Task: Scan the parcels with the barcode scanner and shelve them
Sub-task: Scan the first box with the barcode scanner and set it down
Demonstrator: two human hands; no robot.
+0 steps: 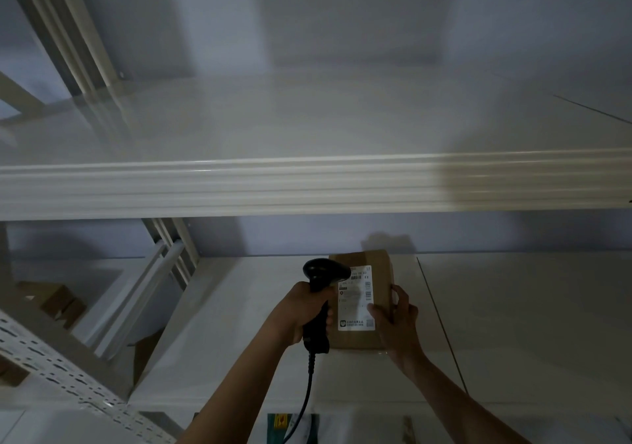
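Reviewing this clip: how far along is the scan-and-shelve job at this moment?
Mid-scan. The left hand grips the scanner, its head over the label of a box that the right hand holds on the lower shelf. No scan beam is visible. The upper shelf holds nothing visible. More boxes sit at lower left, scan state unknown.
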